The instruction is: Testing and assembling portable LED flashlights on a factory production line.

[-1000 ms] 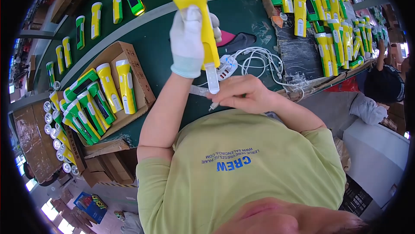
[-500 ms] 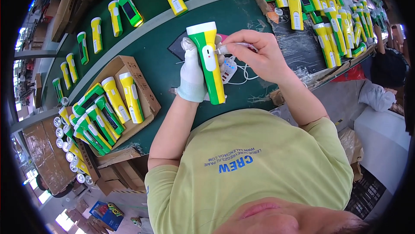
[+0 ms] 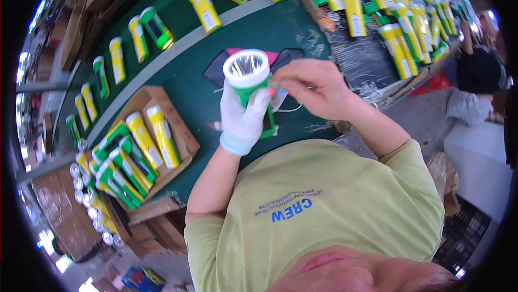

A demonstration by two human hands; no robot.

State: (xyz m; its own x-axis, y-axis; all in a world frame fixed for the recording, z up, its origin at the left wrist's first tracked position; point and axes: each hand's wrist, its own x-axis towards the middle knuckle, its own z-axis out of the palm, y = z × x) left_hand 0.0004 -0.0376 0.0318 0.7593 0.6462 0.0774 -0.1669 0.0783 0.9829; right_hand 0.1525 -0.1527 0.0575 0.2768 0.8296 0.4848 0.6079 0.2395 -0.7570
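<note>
Green surface [image 3: 186,71], grey floor [image 3: 391,108] past its near edge; carton [image 3: 178,122] of flashlights [image 3: 163,135] at its left edge; left grip [image 3: 238,117] clasps a green flashlight [image 3: 246,68]; cannot tell if right grip [image 3: 319,90] holds anything

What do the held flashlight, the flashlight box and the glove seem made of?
Held flashlight: probably hard plastic, given its smooth white rim; its reflector shines, perhaps metal-coated.
Box: seemingly matte brown cardboard, from its thin walls.
Glove: likely knitted fabric, matte white, with a snug cuff.

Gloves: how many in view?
1: a white glove on the left hand, which holds a flashlight; the right hand is bare. Others may be hidden.
</note>
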